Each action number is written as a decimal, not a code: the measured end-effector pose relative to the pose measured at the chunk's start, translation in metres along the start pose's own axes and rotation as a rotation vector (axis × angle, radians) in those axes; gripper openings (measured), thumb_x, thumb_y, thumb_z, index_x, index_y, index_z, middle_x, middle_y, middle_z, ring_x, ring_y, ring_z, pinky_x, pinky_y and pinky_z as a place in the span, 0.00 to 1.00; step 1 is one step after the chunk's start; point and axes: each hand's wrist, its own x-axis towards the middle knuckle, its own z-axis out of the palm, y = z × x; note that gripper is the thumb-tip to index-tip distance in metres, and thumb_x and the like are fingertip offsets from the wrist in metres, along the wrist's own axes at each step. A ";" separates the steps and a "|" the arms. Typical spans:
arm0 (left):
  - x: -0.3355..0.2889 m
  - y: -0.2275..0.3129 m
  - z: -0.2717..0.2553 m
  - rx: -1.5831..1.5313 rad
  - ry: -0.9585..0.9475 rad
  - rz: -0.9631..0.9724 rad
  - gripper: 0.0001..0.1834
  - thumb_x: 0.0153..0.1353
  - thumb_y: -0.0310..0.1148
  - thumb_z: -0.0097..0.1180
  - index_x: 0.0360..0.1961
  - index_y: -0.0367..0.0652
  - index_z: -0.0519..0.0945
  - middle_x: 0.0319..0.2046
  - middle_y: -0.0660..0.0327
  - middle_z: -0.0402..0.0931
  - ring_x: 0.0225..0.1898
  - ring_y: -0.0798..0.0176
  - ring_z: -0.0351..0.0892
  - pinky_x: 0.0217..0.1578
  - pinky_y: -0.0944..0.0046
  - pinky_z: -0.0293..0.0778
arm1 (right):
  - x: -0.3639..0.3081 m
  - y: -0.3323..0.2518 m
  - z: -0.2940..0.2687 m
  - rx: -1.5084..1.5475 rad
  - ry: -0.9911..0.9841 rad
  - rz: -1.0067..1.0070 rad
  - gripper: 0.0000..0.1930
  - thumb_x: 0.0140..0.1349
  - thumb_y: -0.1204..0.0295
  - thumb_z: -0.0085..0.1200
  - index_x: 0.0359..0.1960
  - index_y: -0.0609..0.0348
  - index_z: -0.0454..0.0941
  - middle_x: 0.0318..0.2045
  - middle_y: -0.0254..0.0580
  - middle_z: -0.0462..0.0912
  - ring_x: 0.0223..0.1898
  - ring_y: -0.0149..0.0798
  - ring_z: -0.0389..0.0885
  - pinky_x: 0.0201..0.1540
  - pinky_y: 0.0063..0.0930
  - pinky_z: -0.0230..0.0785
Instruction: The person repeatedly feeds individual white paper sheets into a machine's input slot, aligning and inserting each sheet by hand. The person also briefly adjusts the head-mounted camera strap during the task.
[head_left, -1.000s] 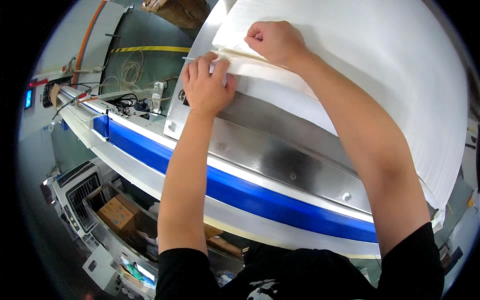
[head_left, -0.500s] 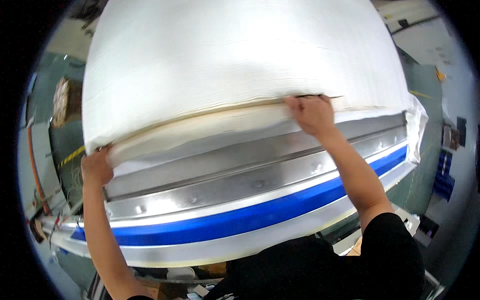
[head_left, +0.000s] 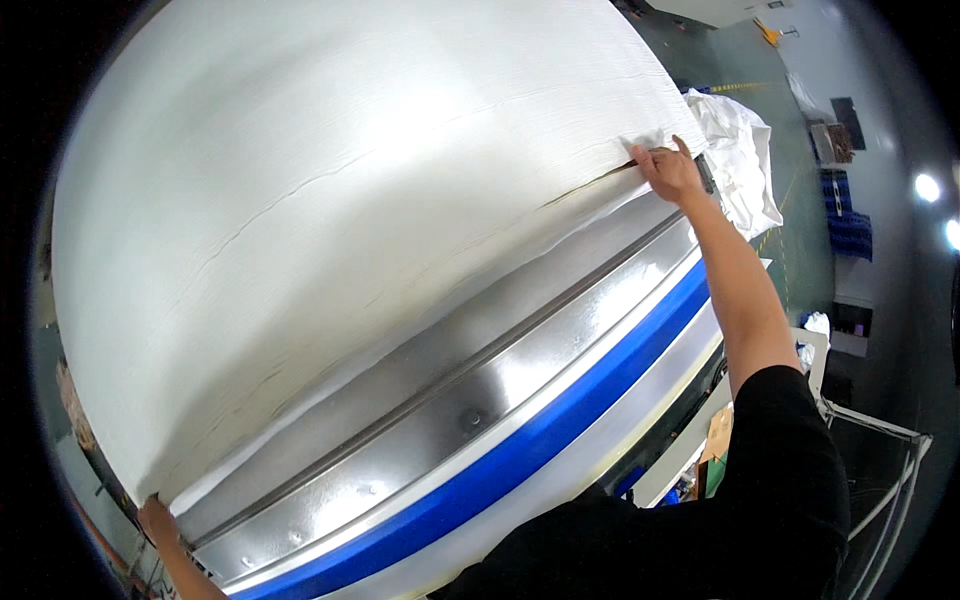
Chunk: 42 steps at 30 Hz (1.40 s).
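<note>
A wide white crinkled cloth point(head_left: 380, 160) covers a large flat surface and ends along a slanting front edge. At its near left corner my left hand point(head_left: 158, 522) is closed on that edge, its fingertips partly hidden. Far off at the right end, my right hand point(head_left: 672, 174) grips the same edge, with fingers bent over the cloth and one finger lifted. Between my hands the cloth hangs down in a smooth band, with wrinkles and a dark gap beside the right hand. A shiny metal ledge point(head_left: 475, 385) runs just below it.
A blue strip point(head_left: 520, 440) and a pale outer border run along the ledge on my side. Bunched white fabric point(head_left: 738, 150) hangs past the right corner. Farther right are blue stacked items point(head_left: 848, 218) and a metal frame point(head_left: 885, 425); a cluttered shelf point(head_left: 690, 470) stands near my body.
My right hand has moved outward to the right end of the edge. The cloth's rolled, open fold now lies flatter, and the whole view has turned, with my left hand lower in it.
</note>
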 end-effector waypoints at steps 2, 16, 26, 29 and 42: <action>-0.004 0.001 -0.006 -0.214 -0.156 -0.213 0.13 0.58 0.28 0.49 0.44 0.39 0.75 0.40 0.50 0.76 0.45 0.46 0.72 0.48 0.51 0.66 | 0.012 0.036 0.001 -0.108 -0.067 0.022 0.34 0.69 0.48 0.20 0.35 0.57 0.81 0.39 0.49 0.81 0.45 0.46 0.78 0.67 0.41 0.41; -0.025 -0.014 0.002 0.144 -0.079 -0.002 0.17 0.58 0.25 0.44 0.49 0.45 0.73 0.45 0.55 0.75 0.50 0.51 0.71 0.55 0.52 0.61 | 0.030 0.123 0.016 -0.279 -0.148 0.029 0.16 0.59 0.72 0.44 0.48 0.50 0.77 0.42 0.47 0.80 0.43 0.50 0.79 0.48 0.39 0.70; -0.100 -0.027 -0.136 0.000 -0.113 -0.121 0.26 0.51 0.19 0.42 0.51 0.53 0.75 0.45 0.53 0.77 0.50 0.50 0.73 0.62 0.49 0.54 | 0.011 0.242 -0.067 0.023 -0.169 -0.193 0.19 0.57 0.73 0.45 0.52 0.54 0.73 0.46 0.52 0.78 0.50 0.51 0.75 0.51 0.37 0.66; -0.137 -0.045 -0.130 -0.121 -0.060 -0.038 0.25 0.48 0.19 0.45 0.49 0.50 0.76 0.45 0.53 0.77 0.49 0.49 0.73 0.62 0.48 0.54 | -0.008 0.283 -0.066 -0.206 -0.152 -0.150 0.21 0.55 0.75 0.44 0.53 0.55 0.73 0.45 0.53 0.78 0.49 0.52 0.76 0.50 0.36 0.67; -0.252 0.070 -0.032 0.216 -0.851 0.242 0.19 0.53 0.27 0.46 0.46 0.51 0.79 0.48 0.60 0.76 0.54 0.57 0.71 0.61 0.47 0.55 | -0.169 0.219 0.006 -0.424 -0.596 -0.315 0.15 0.51 0.75 0.48 0.42 0.54 0.79 0.38 0.47 0.80 0.41 0.51 0.77 0.46 0.43 0.69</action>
